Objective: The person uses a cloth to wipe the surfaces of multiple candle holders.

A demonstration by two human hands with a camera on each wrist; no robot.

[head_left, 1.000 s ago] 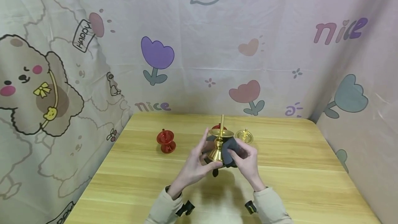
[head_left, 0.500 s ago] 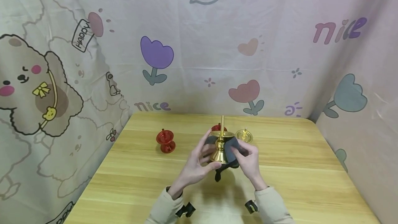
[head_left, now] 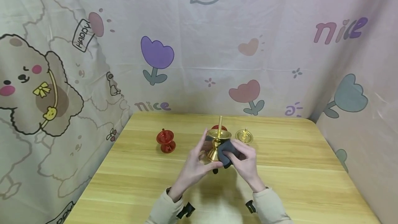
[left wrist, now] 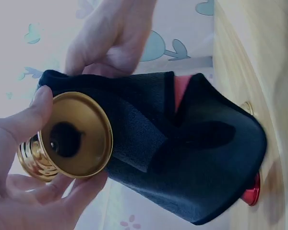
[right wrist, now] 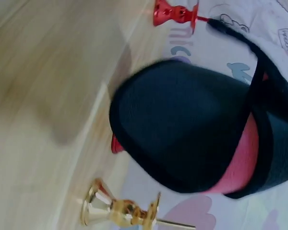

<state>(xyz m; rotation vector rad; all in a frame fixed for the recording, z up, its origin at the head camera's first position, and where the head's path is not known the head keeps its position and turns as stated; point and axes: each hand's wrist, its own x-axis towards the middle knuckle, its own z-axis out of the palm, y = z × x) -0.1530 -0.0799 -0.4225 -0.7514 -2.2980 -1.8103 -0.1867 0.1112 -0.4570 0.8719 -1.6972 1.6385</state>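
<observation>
Held gold candle holder (head_left: 215,144): glossy metal. Dark cloth (head_left: 226,150): matt. Tabletop (head_left: 298,172): smooth wood.

A yellowish wood-grain table (head_left: 304,186) spreads beneath the grip, with a soft shadow (head_left: 225,189) just on its near side. Beyond the grip hangs a whitish cloth (head_left: 189,34) printed with a purple tulip (head_left: 157,54); well left stands a large cartoon animal (head_left: 26,101)

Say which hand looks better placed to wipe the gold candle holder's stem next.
Right, most likely: the right hand pinches the dark cloth at the gold candle holder's side. The left hand is gripping the holder, so it seems better suited to steadying it.
</observation>
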